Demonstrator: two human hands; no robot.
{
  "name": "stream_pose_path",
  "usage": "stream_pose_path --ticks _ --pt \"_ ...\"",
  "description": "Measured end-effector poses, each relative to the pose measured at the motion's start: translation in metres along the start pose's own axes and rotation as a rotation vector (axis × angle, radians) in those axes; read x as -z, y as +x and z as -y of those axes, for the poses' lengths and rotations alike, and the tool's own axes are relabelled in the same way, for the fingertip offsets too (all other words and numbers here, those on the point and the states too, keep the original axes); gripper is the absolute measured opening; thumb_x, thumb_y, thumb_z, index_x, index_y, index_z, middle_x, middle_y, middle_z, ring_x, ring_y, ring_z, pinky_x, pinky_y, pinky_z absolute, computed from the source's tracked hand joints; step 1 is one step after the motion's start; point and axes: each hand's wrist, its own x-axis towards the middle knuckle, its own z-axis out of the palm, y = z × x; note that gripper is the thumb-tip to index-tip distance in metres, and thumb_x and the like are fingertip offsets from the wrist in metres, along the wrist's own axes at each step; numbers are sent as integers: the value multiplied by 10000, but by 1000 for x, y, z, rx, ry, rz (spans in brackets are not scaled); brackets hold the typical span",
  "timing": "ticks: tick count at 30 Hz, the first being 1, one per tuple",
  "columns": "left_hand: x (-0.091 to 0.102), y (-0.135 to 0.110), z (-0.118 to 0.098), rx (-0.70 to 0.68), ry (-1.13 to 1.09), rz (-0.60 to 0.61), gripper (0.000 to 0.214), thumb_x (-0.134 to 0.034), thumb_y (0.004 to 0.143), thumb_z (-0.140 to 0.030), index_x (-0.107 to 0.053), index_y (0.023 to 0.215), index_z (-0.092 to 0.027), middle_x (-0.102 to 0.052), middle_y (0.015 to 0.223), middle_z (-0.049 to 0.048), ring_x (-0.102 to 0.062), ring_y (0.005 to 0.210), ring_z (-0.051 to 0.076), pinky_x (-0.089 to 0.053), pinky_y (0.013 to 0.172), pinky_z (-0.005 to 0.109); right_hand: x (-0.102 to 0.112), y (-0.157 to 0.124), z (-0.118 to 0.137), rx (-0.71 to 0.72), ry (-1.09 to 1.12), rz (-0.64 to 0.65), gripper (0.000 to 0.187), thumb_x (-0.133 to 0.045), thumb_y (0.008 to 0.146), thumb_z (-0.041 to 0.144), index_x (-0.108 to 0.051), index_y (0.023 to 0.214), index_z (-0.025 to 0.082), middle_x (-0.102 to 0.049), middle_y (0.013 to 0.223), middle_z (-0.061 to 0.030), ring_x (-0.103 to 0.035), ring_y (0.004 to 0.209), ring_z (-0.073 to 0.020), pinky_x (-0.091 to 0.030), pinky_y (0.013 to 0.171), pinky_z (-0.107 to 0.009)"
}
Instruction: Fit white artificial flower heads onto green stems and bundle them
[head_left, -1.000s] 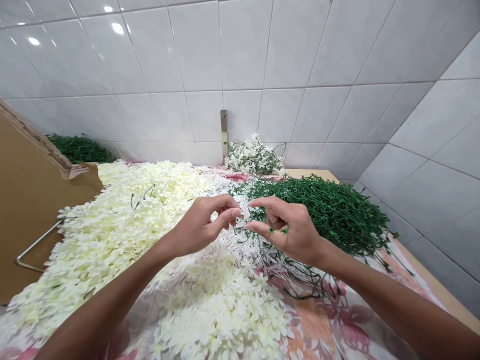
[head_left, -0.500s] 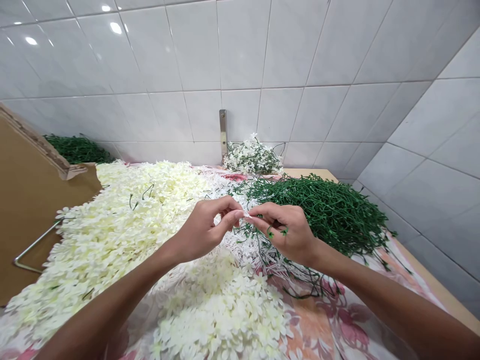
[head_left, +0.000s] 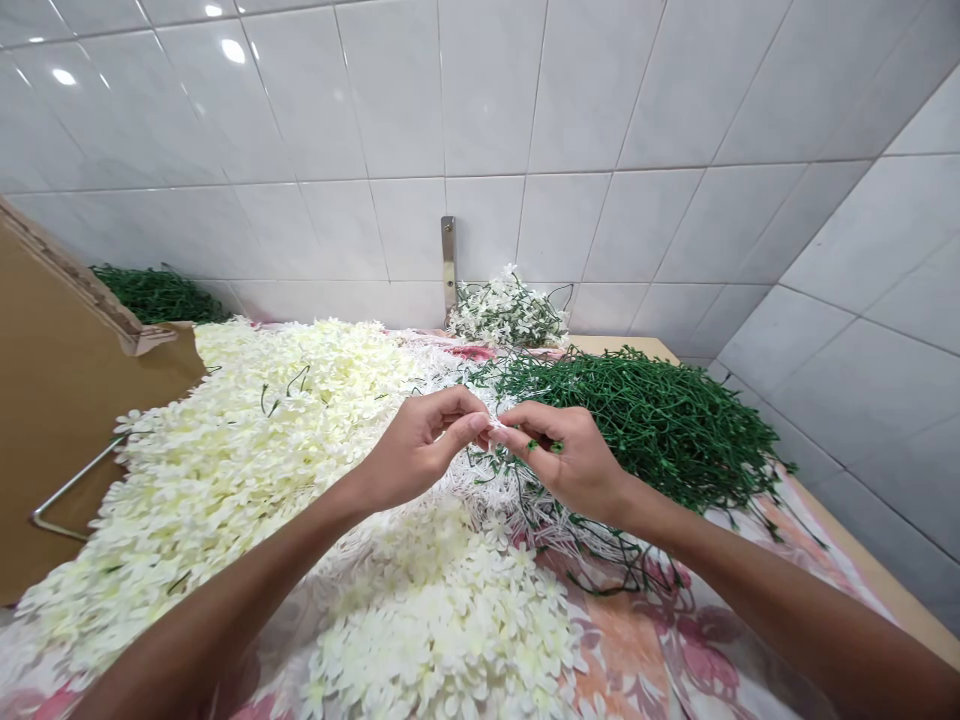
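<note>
My left hand (head_left: pixel 424 450) and my right hand (head_left: pixel 566 460) meet above the middle of the table, fingertips touching. Both pinch a small white flower piece (head_left: pixel 496 427) between thumb and forefinger. A thin green stem (head_left: pixel 540 446) is curled inside my right hand's fingers. Below the hands lies a spread of small white plastic pieces (head_left: pixel 517 500). A big pile of cream petals (head_left: pixel 247 440) covers the left side, and a smaller pile (head_left: pixel 442 620) lies close to me.
A heap of green plastic stems (head_left: pixel 660 420) lies to the right. Finished white sprigs (head_left: pixel 506 315) rest by the tiled wall, beside a metal bracket (head_left: pixel 448 260). A cardboard box (head_left: pixel 67 400) stands at left, with more green stems (head_left: pixel 157 295) behind it. A floral cloth (head_left: pixel 645 650) covers the table.
My right hand's fingers, apart a second ago, have closed towards my left hand, and both now pinch the small white piece together.
</note>
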Motion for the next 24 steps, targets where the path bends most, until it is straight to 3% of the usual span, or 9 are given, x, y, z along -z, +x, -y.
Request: stream_pose_path --ticks 8,15,24 --pt "-2 -1 -4 1 61 -76 205 -514 908 -311 -609 839 -144 -639 756 18 -623 717 103 -506 660 221 -1 -2 2 -84 147 -70 101 -564 871 212 -603 803 149 -504 590 34 -396 483 -52 -292 422 -176" --pt "-9 -7 -6 -191 449 -213 170 -523 901 -249 -612 792 -152 -639 690 -10 -593 630 75 -440 580 183 -1 2 5 -311 539 -161 183 -586 862 328 -533 788 169 -392 442 87 -356 344 -50 -268 333 -176" --pt "-14 -8 -3 -333 583 -334 120 -533 887 -195 -591 790 -154 -630 658 -16 -575 569 72 -420 532 171 -9 -3 6 -340 677 -213 190 -613 851 323 -541 790 158 -409 435 93 -369 349 -38 -280 351 -162"
